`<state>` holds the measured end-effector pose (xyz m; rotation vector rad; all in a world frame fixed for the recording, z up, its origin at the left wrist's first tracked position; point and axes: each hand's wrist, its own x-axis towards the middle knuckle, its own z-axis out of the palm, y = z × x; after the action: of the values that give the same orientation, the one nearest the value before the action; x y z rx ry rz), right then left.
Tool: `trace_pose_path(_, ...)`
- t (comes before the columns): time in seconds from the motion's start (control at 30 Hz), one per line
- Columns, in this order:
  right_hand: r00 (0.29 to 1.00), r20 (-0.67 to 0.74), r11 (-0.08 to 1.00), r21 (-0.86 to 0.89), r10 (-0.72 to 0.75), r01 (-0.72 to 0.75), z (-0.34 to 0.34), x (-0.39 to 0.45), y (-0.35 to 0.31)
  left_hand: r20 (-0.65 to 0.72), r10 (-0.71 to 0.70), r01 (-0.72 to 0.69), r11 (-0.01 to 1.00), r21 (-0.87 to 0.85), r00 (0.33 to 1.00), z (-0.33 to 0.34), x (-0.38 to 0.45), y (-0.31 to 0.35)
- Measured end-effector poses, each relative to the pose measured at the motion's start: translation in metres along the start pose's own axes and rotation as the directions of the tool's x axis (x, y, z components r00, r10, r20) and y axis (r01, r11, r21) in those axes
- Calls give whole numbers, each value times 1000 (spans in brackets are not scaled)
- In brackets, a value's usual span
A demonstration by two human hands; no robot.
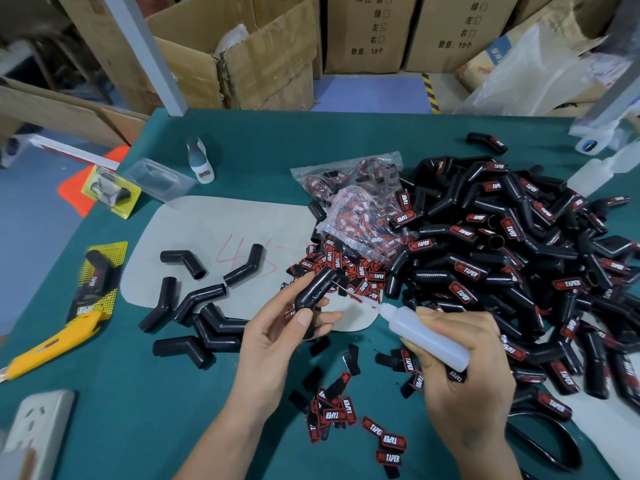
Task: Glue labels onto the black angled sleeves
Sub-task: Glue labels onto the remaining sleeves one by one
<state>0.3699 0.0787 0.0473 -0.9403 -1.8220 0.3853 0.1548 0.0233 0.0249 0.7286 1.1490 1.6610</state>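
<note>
- The left hand (277,327) is gripping a black sleeve (317,289) above the worktop (145,375), its long axis running up and to the right
- The right hand (460,368) is gripping a glue bottle (426,332), the nozzle pointing up-left at the sleeve
- Loose labels (349,271) are lying just behind, a heap of labelled sleeves (502,258) crowding the right, bare sleeves (197,306) on the left

The surface (242,140) is teal. On it lies a pale grey sheet (214,230) with red scrawl. The sleeves (204,299) are glossy black; the heaped ones (502,258) carry red-and-black labels with white lettering — the same as the loose labels (388,441). The glue bottle (429,337) is translucent white. The knife (52,344) is yellow, and the cards (114,199) are yellow with a black grid. Brown boxes (270,60) — black print.
</note>
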Motion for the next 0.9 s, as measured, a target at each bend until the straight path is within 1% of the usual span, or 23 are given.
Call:
trace_pose_path(0.27,1000,-11,1000,21,13,-13,1,-2,2,17,7,-7,1000,14,1000,2,-1,0)
trace_pose_path(0.47,1000,24,1000,27,-15,14,2,0,1,-4,2,-2,1000,22,1000,2,-1,1)
trace_pose_path(0.6,1000,14,1000,21,-11,11,1,-2,3,-2,-7,7,1000,23,1000,2,-1,2)
trace_pose_path(0.9,999,41,999,50,-24,22,2,-3,4,-4,-56,56,997,-44,998,5,0,5)
